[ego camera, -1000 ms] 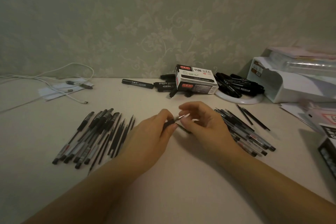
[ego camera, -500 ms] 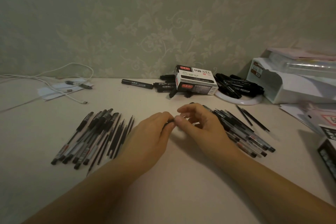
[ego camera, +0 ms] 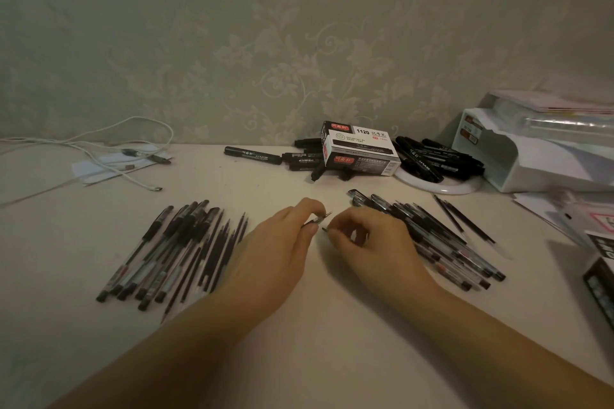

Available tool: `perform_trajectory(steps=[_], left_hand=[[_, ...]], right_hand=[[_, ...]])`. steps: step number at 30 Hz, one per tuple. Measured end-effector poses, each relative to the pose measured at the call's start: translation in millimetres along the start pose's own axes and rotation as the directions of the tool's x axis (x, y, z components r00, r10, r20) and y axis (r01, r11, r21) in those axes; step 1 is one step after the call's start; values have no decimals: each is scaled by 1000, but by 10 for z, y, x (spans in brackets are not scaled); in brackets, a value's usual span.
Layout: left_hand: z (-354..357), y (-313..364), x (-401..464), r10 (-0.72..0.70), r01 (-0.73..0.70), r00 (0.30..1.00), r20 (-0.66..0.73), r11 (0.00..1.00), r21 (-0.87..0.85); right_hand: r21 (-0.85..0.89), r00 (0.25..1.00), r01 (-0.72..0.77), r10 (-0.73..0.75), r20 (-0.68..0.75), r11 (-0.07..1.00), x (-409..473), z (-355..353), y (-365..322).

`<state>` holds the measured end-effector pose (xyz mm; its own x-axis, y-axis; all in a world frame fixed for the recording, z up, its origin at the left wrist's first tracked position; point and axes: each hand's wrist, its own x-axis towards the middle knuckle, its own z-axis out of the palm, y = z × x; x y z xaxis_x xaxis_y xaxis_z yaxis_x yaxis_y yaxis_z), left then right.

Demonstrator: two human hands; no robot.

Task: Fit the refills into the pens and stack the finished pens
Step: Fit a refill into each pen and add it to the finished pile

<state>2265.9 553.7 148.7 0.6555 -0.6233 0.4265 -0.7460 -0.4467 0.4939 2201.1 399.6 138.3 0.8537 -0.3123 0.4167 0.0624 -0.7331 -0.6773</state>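
My left hand (ego camera: 282, 249) pinches a small dark pen tip piece (ego camera: 317, 220) whose metal point faces right. My right hand (ego camera: 368, 239) has its fingers curled, and its fingertips pinch the end of a thin dark part (ego camera: 325, 229); the rest of that part is hidden under the hand. A small gap separates the two parts. A pile of black pens and loose refills (ego camera: 172, 249) lies to the left of my hands. Another pile of pens (ego camera: 445, 246) lies to the right, with two loose refills (ego camera: 465, 222) beyond it.
A marker box (ego camera: 360, 151) stands at the back among black markers (ego camera: 252, 154), with more markers on a white plate (ego camera: 442, 188). A white cable (ego camera: 99, 156) lies back left. A white organizer (ego camera: 538, 159) and a dark box (ego camera: 601, 279) stand at the right.
My hands, pressed together over one pen half a second ago, have drawn slightly apart. The tip piece now shows in my left fingers, and both hands sit a little farther back.
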Motion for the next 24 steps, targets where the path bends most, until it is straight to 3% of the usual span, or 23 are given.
perform_trajectory(steps=[3,10,12,14,18,24], left_hand=[[-17,11,0,6,-6,1000,-2,1000,-16],[1,-8,-5,32,-33,998,-48,999,-18],[1,-15,-1,44,-48,995,-86,998,-43],[-5,-8,7,55,-65,992,-117,995,-79],[5,3,21,109,-127,985,-133,983,-135],[31,-22,18,125,-139,988,-95,978,-153]], right_hand=[[-125,995,86,-78,62,988,-11,18,-11],[-131,998,53,-50,26,990,-4,17,-4],[-22,997,17,-18,-70,1000,-1,-10,-46],[226,992,-56,79,-94,973,3,-44,-99],[586,971,-236,206,119,775,-2,-38,-203],[769,934,-348,268,236,536,22,-22,-184]])
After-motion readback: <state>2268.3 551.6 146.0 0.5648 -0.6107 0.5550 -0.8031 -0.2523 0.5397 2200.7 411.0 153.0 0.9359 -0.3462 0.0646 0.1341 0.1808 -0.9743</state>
